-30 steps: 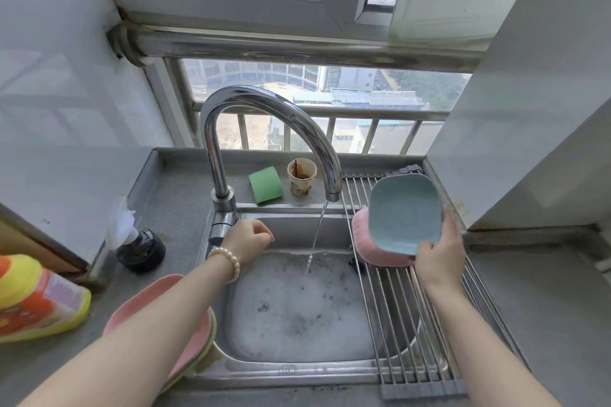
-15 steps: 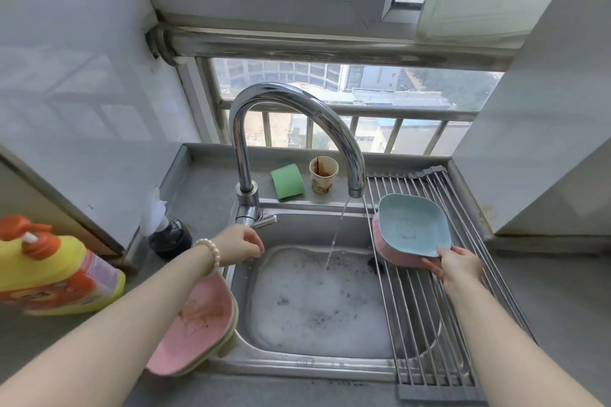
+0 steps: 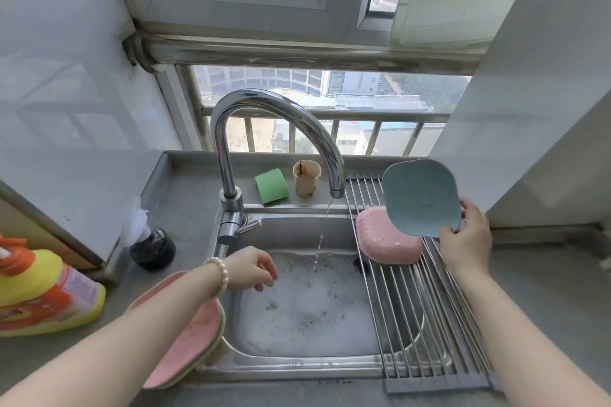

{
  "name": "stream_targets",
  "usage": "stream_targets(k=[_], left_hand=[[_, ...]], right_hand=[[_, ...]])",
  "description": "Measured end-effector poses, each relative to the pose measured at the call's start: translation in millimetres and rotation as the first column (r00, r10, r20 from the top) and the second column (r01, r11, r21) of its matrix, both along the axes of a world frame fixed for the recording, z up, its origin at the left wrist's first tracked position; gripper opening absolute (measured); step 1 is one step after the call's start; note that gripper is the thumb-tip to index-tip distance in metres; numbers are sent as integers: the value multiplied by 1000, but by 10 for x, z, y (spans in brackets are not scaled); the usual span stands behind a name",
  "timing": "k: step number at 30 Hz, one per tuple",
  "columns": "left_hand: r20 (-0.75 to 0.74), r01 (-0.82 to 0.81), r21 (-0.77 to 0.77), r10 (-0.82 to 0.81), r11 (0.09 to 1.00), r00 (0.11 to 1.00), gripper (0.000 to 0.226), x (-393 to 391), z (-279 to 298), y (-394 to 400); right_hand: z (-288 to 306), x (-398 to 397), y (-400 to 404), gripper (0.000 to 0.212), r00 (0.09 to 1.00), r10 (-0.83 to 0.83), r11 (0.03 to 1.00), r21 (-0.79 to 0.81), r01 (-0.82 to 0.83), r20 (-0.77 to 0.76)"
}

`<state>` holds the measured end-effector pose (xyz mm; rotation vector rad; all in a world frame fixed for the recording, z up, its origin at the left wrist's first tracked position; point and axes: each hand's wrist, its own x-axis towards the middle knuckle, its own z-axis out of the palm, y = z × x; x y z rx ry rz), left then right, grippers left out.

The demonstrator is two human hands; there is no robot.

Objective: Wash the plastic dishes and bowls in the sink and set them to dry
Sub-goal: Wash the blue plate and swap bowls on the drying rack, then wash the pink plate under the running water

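Note:
My right hand (image 3: 468,238) grips the lower right edge of a blue plastic dish (image 3: 420,196), held upright above the drying rack (image 3: 426,317). A pink bowl (image 3: 388,241) lies upside down on the rack, just below the blue dish. My left hand (image 3: 253,269) hangs over the sink's left side with loosely curled fingers, holding nothing, a little below the tap lever (image 3: 248,227). A pink dish (image 3: 195,330) is stacked on other dishes at the sink's left rim, partly under my left forearm. The sink (image 3: 307,311) holds foamy water, and a thin stream falls from the tap (image 3: 274,129).
A green sponge (image 3: 271,188) and a stained paper cup (image 3: 306,177) stand on the ledge behind the sink. A yellow detergent bottle (image 3: 43,291) and a dark round container (image 3: 152,249) are on the left counter. White walls close in on both sides.
My right hand lifted the blue dish up off the pink bowl to an upright position. My left hand moved away from the tap lever toward the sink. The water stream thinned.

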<state>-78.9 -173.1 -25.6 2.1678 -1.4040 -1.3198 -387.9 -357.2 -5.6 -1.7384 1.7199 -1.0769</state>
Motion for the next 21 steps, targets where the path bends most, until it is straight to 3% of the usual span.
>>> stream_targets(k=[2, 5, 8, 10, 12, 14, 15, 17, 19, 21], left_hand=[[-23, 59, -35, -59, 998, 998, 17, -263, -23, -122], [74, 162, -185, -151, 969, 986, 29, -600, -10, -328], [230, 328, -410, -252, 851, 940, 55, -825, 3, -488], [334, 408, -434, -277, 803, 901, 70, -934, -8, -571], [463, 471, -408, -267, 782, 845, 67, -985, -41, -647], [505, 499, -449, -250, 741, 826, 48, -1023, -60, -729], [431, 451, -510, -236, 733, 871, 40, -1043, -55, -752], [63, 192, -549, -188, 814, 980, 29, -1121, -52, -778], [-326, -80, -481, -93, 873, 941, 26, -1231, -66, -843], [-577, -290, -326, 53, 900, 815, 26, -1327, -103, -931]], right_hand=[[15, -10, 53, 56, 997, 47, 999, 12, -46, -58], [32, 4, 155, 53, 991, 101, 969, 214, -119, 93], [44, 10, 246, 51, 958, 115, 859, 457, -230, 264], [35, -12, 256, 46, 948, 117, 781, 563, -271, 294], [35, -43, 253, 41, 924, 88, 700, 637, -323, 371], [45, -105, 214, 36, 899, 54, 651, 667, -361, 434], [68, -135, 195, 32, 893, 60, 638, 672, -377, 445], [90, -180, 161, 34, 892, 108, 633, 662, -402, 438], [87, -185, 134, 55, 897, 211, 660, 620, -423, 388], [42, -161, 126, 53, 885, 269, 708, 545, -449, 380]])
